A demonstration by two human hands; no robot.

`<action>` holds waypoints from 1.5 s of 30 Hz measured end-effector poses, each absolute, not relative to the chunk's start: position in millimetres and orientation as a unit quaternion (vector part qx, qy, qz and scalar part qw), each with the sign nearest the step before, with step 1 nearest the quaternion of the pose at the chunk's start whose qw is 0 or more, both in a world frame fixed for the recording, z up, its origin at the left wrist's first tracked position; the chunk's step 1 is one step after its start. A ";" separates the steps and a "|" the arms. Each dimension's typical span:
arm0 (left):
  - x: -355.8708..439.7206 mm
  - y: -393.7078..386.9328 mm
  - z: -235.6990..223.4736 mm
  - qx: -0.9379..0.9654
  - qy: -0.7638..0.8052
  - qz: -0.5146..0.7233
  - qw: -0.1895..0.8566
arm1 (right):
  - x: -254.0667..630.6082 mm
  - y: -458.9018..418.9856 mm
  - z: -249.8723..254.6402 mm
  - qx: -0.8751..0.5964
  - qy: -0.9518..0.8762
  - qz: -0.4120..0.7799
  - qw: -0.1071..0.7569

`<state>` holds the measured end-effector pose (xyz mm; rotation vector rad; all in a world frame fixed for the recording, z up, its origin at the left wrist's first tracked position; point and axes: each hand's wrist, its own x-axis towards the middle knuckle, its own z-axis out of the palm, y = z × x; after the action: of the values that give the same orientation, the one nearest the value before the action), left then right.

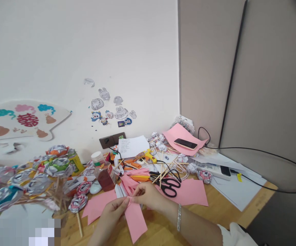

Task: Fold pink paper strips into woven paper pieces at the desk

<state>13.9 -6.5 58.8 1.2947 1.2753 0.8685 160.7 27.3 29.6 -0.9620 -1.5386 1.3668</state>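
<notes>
A strip of pink paper point(136, 223) hangs down toward me, its upper end pinched between both hands. My left hand point(115, 211) closes thumb and fingers on its left side. On the other side, my right hand point(147, 195), with a silver bracelet at the wrist, pinches the same end. The exact fold between the fingertips is too small to make out. Pink sheets lie on the table at the left point(100, 205) and at the right point(188, 193). Black-handled scissors point(170, 188) rest just beyond my right hand.
Paper flowers on sticks point(39, 182) crowd the left side. A bottle of reddish liquid point(103, 174) stands behind my hands. A yellow glue gun point(151, 156), wooden sticks and a beaded string lie beyond. At the right are a phone point(185, 144), white sheets point(236, 194) and a black cable point(260, 149).
</notes>
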 end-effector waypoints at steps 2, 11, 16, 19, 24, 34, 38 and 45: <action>13.6 -6.0 57.9 0.541 0.541 0.365 0.530 | 161.1 26.5 30.7 -0.379 -0.617 0.543 0.425; 15.3 -4.5 58.1 0.534 0.563 0.378 0.505 | 165.1 31.8 21.7 -0.381 -0.657 0.535 0.370; 12.9 -5.1 56.8 0.524 0.575 0.383 0.498 | 164.1 34.0 18.7 -0.372 -0.661 0.535 0.373; 15.3 -6.9 60.5 0.540 0.578 0.384 0.476 | 163.8 33.2 20.0 -0.379 -0.650 0.543 0.372; 20.7 -11.0 70.1 0.583 0.567 0.400 0.422 | 164.9 29.6 23.9 -0.392 -0.631 0.565 0.360; 23.0 -13.1 67.3 0.612 0.564 0.398 0.386 | 164.6 24.3 30.5 -0.396 -0.657 0.530 0.360; 22.2 -12.9 62.8 0.627 0.559 0.405 0.360 | 162.7 22.8 31.0 -0.405 -0.684 0.489 0.359; 25.3 -14.5 69.2 0.610 0.557 0.407 0.390 | 162.6 23.0 32.7 -0.410 -0.764 0.362 0.343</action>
<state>25.3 -14.5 69.2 1.5506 1.4171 1.0339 162.6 23.0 32.7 -1.0658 -1.9845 0.9399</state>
